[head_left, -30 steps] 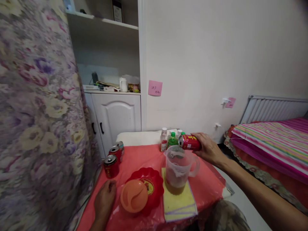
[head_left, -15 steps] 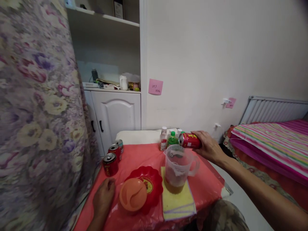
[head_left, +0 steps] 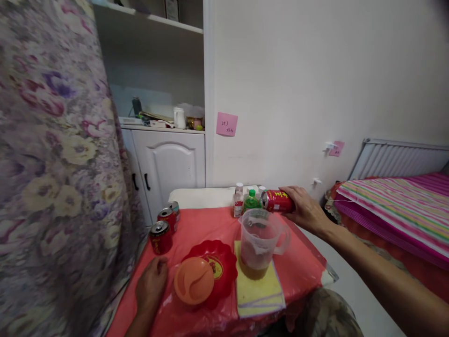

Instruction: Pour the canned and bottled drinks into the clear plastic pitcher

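Observation:
My right hand (head_left: 304, 210) is wrapped round a red drink can (head_left: 278, 201), tipped nearly level with its opened end to the left. That end is just above the rim of a clear plastic jug (head_left: 257, 241), which has a handle and brownish liquid in the bottom. The jug stands on a folded yellow cloth (head_left: 257, 299). My left hand (head_left: 151, 283) rests on the table in a loose fist, seemingly with nothing in it. Close ahead of it stands a red can (head_left: 161, 238). To its right, an orange divided bowl (head_left: 194, 281) overlaps a red scalloped plate (head_left: 228, 276).
A second red can (head_left: 167, 217) and a pale can stand behind the near one. At the back of the red-covered table (head_left: 206, 224) are a green bottle (head_left: 251, 201) and a clear bottle (head_left: 238, 203). A floral curtain (head_left: 63, 187) hangs left; a bed (head_left: 403, 196) is right.
The view has dipped slightly. My right hand and its can have shifted a little right and up, still tilted at the jug. My left hand stays in place.

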The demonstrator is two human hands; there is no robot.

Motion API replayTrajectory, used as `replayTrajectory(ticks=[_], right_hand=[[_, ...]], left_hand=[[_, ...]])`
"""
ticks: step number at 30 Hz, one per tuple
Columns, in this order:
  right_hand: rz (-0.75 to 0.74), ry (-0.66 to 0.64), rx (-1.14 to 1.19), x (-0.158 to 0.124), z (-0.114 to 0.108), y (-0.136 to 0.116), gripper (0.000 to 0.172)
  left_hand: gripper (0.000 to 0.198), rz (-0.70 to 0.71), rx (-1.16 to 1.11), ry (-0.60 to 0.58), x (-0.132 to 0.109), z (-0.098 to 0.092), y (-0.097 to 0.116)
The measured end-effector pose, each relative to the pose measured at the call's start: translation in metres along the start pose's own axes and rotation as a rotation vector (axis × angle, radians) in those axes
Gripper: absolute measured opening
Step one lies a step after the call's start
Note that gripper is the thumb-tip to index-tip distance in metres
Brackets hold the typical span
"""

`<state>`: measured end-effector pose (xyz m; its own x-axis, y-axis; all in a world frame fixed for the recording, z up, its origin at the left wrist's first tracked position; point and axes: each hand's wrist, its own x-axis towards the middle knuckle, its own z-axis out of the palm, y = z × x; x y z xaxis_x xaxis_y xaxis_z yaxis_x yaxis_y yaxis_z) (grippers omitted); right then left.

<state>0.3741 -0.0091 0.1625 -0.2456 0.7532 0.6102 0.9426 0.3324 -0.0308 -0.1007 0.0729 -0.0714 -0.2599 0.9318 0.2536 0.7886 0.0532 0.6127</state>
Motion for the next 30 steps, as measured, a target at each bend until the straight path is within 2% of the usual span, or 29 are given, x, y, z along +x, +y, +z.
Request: replayTrajectory(ticks=[30], right_hand=[[-0.058,0.018,-0.065,0.0011,0.0002,0.0034,0.062]], left_hand=[[0.021,0.017,0.020,0.006,-0.0016,-0.0013,0.0037]])
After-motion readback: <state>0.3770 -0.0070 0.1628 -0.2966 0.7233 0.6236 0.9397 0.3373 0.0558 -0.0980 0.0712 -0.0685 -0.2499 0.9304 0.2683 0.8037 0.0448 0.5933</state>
